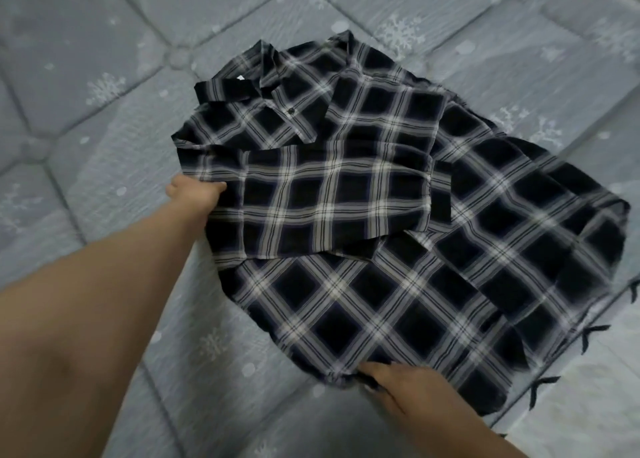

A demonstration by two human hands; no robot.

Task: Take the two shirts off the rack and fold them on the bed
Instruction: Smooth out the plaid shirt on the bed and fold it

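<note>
A plaid shirt [363, 215] lies on the bed [104, 111], one sleeve already folded across. The left hand [195, 192] pinches its side edge; the right hand [398, 379] grips the hem. Folding is unfinished; no second shirt is visible.

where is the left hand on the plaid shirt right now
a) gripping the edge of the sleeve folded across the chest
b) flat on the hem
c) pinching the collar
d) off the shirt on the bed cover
a: the left hand has its fingers curled round the left edge of the sleeve laid across the plaid shirt, while the right hand is at the hem.
</note>
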